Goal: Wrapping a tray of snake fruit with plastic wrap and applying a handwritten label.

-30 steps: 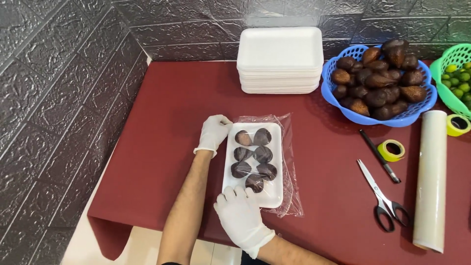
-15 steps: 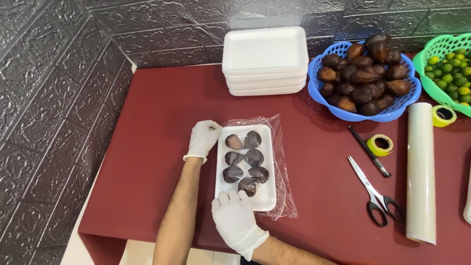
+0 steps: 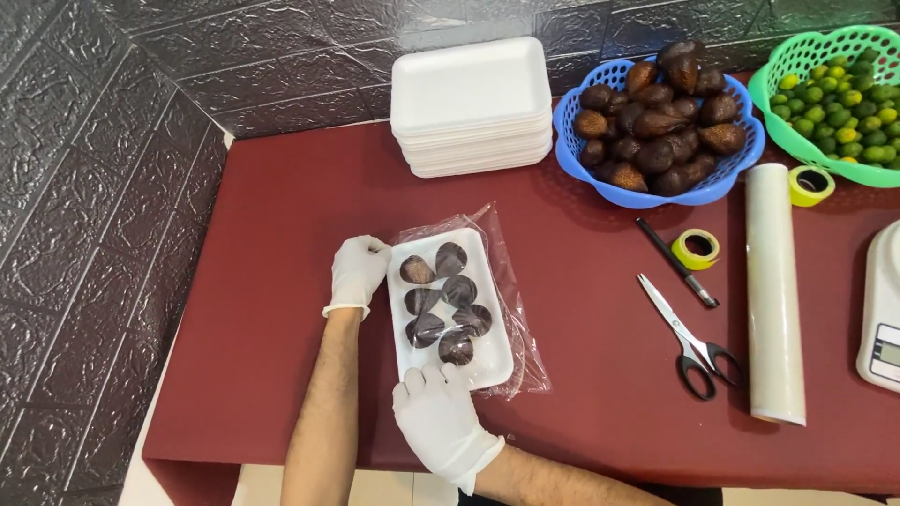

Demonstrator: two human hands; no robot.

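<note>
A white foam tray [image 3: 491, 361] lies on the dark red table under clear plastic film [image 3: 521, 309]. Several dark brown scaly fruits [image 3: 442, 300] sit on it in two rows. My left hand [image 3: 357, 274], in a white glove, grips the tray's far left edge. My gloved right hand [image 3: 441, 420] holds the near end of the tray, fingers pressed on the film there.
A stack of white foam trays [image 3: 471, 105] stands at the back. A blue basket [image 3: 656, 117] of brown fruits and a green basket [image 3: 834, 89] of small green fruits sit at the right. Scissors [image 3: 692, 337], a pen [image 3: 677, 261], yellow tape rolls [image 3: 696, 249], a film roll [image 3: 774, 290] and a scale [image 3: 881, 309] lie right.
The view has shifted, so everything sits further right and lower in the frame. Both hands stay on the tray with hardly any movement.
</note>
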